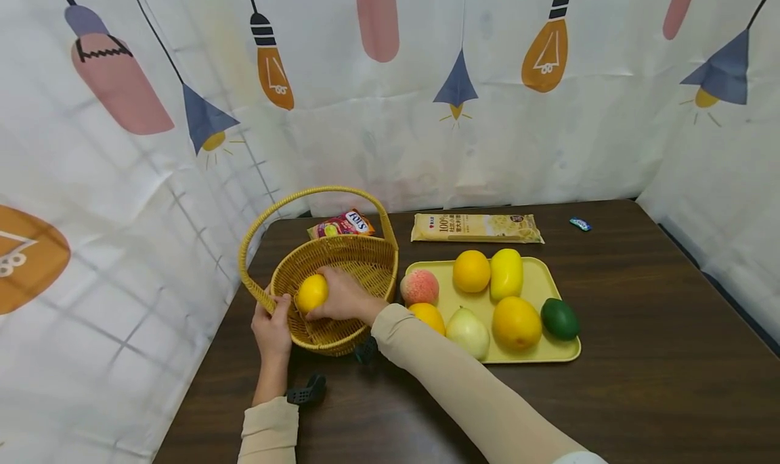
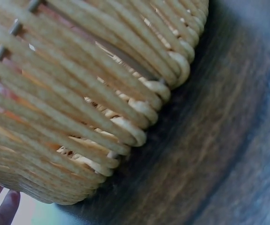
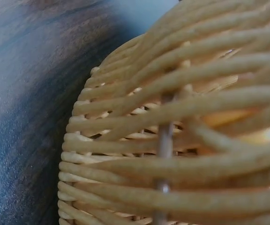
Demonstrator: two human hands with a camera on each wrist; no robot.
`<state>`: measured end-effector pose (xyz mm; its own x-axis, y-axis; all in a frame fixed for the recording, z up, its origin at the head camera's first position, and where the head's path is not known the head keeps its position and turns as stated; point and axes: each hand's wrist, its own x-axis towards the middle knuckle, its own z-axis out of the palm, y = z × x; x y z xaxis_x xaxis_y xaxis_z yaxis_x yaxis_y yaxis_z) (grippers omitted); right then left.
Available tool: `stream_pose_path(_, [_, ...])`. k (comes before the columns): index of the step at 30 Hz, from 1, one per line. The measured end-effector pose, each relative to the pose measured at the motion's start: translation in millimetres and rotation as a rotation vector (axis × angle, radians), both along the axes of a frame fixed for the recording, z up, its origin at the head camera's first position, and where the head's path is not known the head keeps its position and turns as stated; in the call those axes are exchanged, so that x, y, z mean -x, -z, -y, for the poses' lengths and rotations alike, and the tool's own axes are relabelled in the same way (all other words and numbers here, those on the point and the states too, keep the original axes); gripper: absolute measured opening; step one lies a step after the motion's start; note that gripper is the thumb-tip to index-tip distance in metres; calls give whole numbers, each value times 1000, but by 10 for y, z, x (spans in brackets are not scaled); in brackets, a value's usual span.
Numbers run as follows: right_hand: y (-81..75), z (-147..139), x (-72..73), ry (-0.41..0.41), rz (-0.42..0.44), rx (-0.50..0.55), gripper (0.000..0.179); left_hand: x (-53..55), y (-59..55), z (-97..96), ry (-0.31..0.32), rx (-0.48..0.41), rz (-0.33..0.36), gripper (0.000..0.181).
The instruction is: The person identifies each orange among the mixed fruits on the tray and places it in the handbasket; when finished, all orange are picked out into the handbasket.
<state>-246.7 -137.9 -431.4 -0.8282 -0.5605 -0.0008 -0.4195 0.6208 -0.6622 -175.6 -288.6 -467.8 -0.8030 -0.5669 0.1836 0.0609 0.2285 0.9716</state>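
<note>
A yellow wicker basket (image 1: 359, 248) with a tall hoop handle stands on the left part of the table. My left hand (image 1: 272, 325) grips it at the foot of the handle, by the left rim. Inside the basket, my right hand (image 1: 344, 294) holds a lemon (image 1: 312, 293), fingers and thumb around its right side. The left wrist view is mostly filled by the basket's woven wall (image 2: 74, 93), with left fingertips at the lower left corner. Through the weave (image 3: 172, 112) in the right wrist view, a patch of yellow-orange shows; the right hand is hidden there.
Right of the basket, a yellow tray (image 1: 536, 274) bears a peach (image 1: 419, 286), a pear (image 1: 467, 333), several oranges (image 1: 471, 271), a yellow mango-like fruit (image 1: 506, 274) and a dark green avocado (image 1: 559, 319). Behind lie a candy bag (image 1: 342, 225), a noodle packet (image 1: 475, 227) and a small blue wrapper (image 1: 580, 224).
</note>
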Motion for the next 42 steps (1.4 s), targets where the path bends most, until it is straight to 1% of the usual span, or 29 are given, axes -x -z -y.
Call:
stream_pose_path(7, [12, 2, -13, 3, 22, 6, 92, -13, -4, 15, 6, 5, 25, 39])
stream_pose_path(12, [2, 7, -6, 5, 18, 22, 85, 6, 3, 39, 21, -9, 25, 38])
stream_pose_path(15, [-7, -5, -10, 10, -2, 29, 79, 11, 8, 26, 19, -17, 18, 37])
stream_pose_path(20, [-85, -61, -43, 47, -18, 88, 69, 6, 2, 2, 4, -15, 17, 38])
stream_pose_path(22, [-135, -104, -65, 53, 0, 110, 67, 4, 4, 0, 7, -23, 21, 41])
stream_pose_path(24, [-185, -159, -90, 39, 28, 124, 65, 0, 7, 1, 15, -33, 27, 46])
stream_pose_path(28, [-246, -251, -167, -16, 52, 154, 63, -4, -9, 17, 24, -39, 32, 46])
stream_pose_path(31, [-254, -306, -258, -49, 23, 182, 62, -30, -77, 10, 28, -48, 42, 45])
stream_pose_path(34, [-259, -383, -363, -76, -8, 202, 63, -79, -171, -29, 40, -63, 52, 48])
stream_pose_path(36, [-263, -452, -431, -95, -42, 205, 63, -100, -206, -49, 41, -64, 54, 50])
stream_pose_path(39, [-274, -570, -521, -118, -86, 233, 62, -92, -191, -51, 45, -60, 46, 48])
stream_pose_path(42, [-281, -702, -605, -123, -99, 292, 59, -49, -113, -28, 46, -56, 42, 46])
